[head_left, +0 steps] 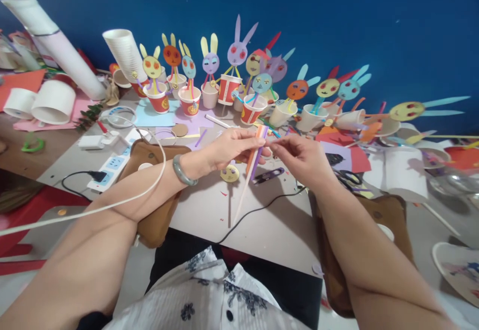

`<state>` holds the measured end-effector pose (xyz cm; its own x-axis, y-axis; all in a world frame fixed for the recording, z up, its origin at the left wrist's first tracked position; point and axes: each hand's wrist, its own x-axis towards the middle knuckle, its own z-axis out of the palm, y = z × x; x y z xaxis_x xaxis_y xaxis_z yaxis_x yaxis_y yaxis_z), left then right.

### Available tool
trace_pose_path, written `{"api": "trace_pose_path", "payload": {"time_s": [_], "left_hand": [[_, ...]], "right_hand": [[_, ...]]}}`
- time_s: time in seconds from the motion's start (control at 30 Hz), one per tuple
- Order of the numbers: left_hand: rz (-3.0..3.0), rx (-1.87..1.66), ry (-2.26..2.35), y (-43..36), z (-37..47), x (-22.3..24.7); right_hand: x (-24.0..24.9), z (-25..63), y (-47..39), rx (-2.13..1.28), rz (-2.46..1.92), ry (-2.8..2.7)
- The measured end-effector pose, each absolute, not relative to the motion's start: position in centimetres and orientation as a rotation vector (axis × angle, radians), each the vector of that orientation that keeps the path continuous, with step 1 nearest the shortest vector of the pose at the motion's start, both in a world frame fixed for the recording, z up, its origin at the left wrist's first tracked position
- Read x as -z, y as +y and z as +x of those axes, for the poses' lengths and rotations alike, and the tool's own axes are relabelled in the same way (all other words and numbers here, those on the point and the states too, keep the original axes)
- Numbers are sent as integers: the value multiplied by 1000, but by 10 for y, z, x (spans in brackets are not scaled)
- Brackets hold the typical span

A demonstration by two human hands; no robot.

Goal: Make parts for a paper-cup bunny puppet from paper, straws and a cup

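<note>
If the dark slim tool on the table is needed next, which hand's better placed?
Probably right. The right hand hovers near the dark slim tool and holds nothing obvious, though a small pinched piece can't be ruled out. The left hand is busy gripping the coloured strips.

Pwr strip nr brn cushion.

The strips are orange and purple, the stick whitish, the shirt white with dark flowers.

The strips look like matt paper, the bangle glossy and smooth, the brown cushions matt cloth.
</note>
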<state>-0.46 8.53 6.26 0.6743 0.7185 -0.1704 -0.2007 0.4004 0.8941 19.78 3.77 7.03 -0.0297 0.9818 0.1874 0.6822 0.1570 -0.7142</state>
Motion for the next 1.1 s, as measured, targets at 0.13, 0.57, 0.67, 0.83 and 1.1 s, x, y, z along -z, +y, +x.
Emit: {"api": "trace_pose_path", "payload": {"time_s": [0.13,0.57,0.67,0.83,1.1], "left_hand": [[1022,-569,518,76,-3,-63],[1101,-499,559,61,3,-61],[1086,-497,581,60,5,-61],[1008,-497,553,59,6,-61],[978,-473,589,54,4,-61]], "right_hand": [[-64,195,38,-1027,-1208,-1412],[-68,180,26,-1261,-1106,-1221],[-67,181,27,-1262,-1091,-1225],[-67,181,26,-1263,-1086,-1215],[-66,182,28,-1234,-1133,-1182]]}}
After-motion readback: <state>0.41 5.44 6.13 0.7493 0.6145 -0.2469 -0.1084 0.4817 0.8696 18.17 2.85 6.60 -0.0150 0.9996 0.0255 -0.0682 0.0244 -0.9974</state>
